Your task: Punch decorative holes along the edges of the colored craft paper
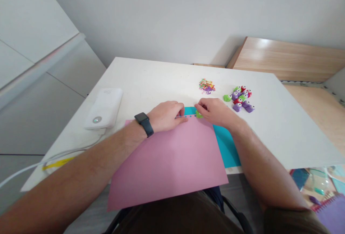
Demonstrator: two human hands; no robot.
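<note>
The power bank (104, 107) bears a faint mark, perhaps lettering, too blurred to read. Fingers curled, my left hand (168, 115) pinches the pink sheet (172, 158) at its far edge, where my right hand (212, 110) grips the green punch (198, 115).

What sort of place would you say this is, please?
Probably a craft table, perhaps at home: there is a large pink sheet, a cluster of what look like paper punches, and a pile of tiny colourful bits.

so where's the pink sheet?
Head view, lower centre: the pink sheet lies over the blue sheet and overhangs the white table, its far edge at left hand and right hand.
</note>
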